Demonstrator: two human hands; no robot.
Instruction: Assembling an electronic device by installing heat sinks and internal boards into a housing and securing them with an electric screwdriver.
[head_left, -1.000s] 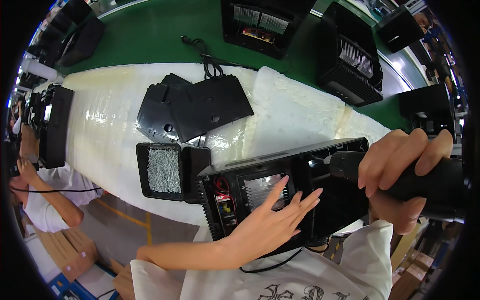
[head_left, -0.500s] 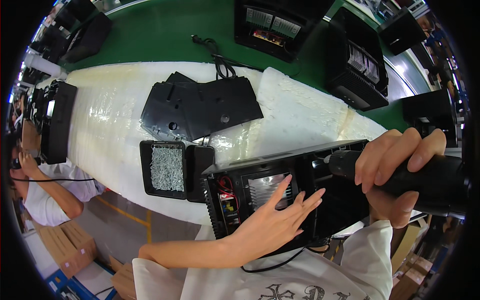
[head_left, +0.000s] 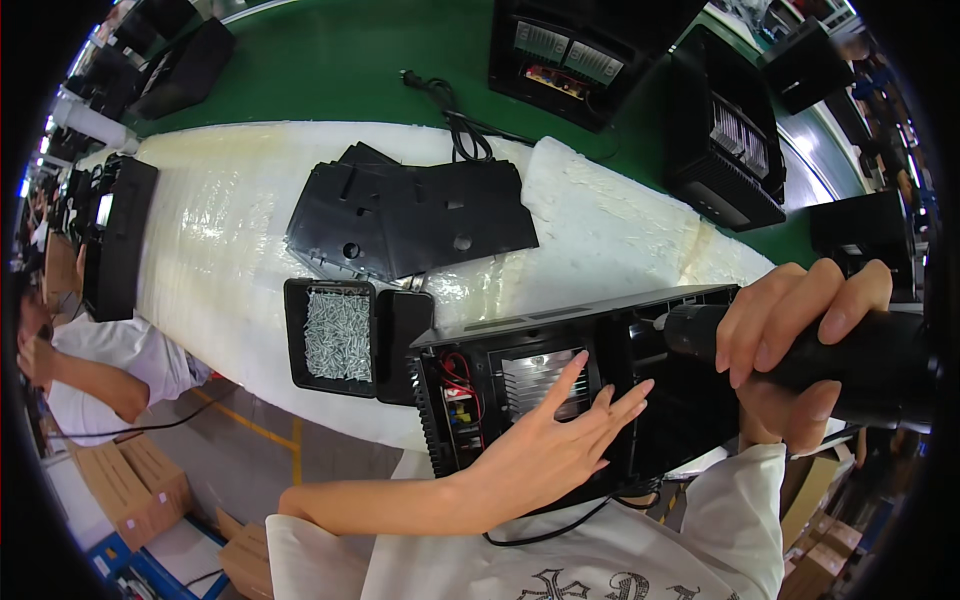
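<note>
A black plastic housing [head_left: 680,420] lies across the white work surface right in front of me. Inside it show a finned metal heat sink [head_left: 530,385], red wires [head_left: 458,372] and a small circuit board [head_left: 463,420]. My left hand [head_left: 545,450] rests over the housing with fingers spread, partly covering the heat sink, and holds nothing. My right hand [head_left: 790,340] is wrapped round a thick black power screwdriver [head_left: 865,365] held almost level. Its front end points left, over the housing's far right part; whether the tip touches anything I cannot tell.
Left of the housing stands a black box of silver screws [head_left: 338,335]. Beyond lie flat black panels [head_left: 440,215] and a coiled black cable [head_left: 465,130]. More black housings [head_left: 725,130] stand on the green belt [head_left: 340,60]. A co-worker's arm [head_left: 105,385] is at far left.
The housings and cable on the belt, and the panels and screw box, appear slightly farther right in view. The co-worker's hands have shifted. My hands keep about the same pose.
</note>
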